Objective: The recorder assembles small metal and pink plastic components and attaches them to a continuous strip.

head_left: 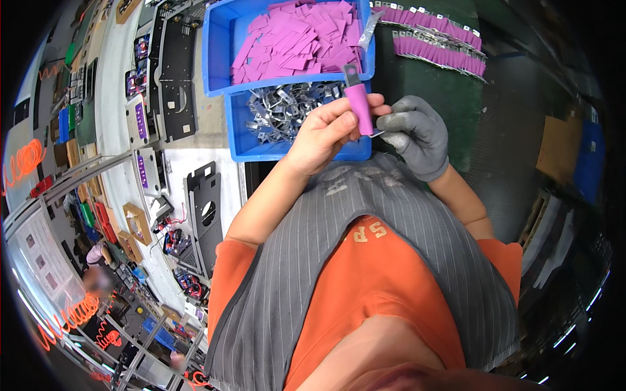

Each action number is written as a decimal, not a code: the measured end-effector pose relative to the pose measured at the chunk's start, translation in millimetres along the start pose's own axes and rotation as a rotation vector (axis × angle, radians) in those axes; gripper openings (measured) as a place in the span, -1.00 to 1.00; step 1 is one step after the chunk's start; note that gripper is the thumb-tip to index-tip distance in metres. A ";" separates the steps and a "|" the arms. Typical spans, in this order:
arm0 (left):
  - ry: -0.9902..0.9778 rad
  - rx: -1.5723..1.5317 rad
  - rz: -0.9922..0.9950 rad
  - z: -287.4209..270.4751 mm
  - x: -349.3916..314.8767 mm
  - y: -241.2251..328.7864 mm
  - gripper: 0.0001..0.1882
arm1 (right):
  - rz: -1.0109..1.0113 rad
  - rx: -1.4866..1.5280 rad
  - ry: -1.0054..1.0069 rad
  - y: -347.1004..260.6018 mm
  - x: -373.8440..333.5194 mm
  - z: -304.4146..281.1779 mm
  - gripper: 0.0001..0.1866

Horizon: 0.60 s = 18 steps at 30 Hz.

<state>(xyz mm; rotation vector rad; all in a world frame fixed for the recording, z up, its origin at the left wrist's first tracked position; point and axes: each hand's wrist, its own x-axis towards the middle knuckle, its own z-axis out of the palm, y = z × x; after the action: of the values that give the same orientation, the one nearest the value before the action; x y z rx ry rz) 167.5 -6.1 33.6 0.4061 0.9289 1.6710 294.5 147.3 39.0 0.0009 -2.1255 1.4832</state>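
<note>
My bare left hand [324,135] holds a purple sleeve [360,109] between thumb and fingers. A flat metal tab with a hole [351,73] sticks out of its far end, and a bit of bent metal shows at the near end. There my right hand [418,138], in a grey glove, has thumb and fingers pinched together on that metal end. Just beyond my hands stands a blue bin [242,158] with loose bent metal pieces [287,107]. Behind it, a second blue bin [218,49] holds a heap of flat purple sleeves [300,39].
At the far right, rows of purple-sleeved metal pieces [440,52] lie on a green surface [417,85]. A clear plastic bag [370,29] hangs on the far bin's edge. Black metal panels [176,85] stand at the left, with a workbench and orange coiled hoses [26,163] beyond.
</note>
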 end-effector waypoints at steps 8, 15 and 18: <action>-0.123 -0.283 0.043 -8.5 -7.2 -13.1 -0.61 | -0.102 -0.140 -0.066 -7.5 -0.5 -2.5 -0.81; -0.103 -0.277 -0.010 -7.0 -7.0 -14.6 -0.64 | -0.129 -0.209 -0.049 -6.6 -5.1 -5.4 -0.83; -0.093 -0.258 -0.030 -11.4 -4.9 -17.1 -0.62 | -0.133 -0.230 -0.033 -3.4 -6.5 -6.3 -0.83</action>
<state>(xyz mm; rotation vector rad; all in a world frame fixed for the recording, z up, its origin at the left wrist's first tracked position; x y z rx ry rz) 172.5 -13.7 14.6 0.2905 0.6384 1.7035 303.7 149.5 40.7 0.0820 -2.2645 1.1650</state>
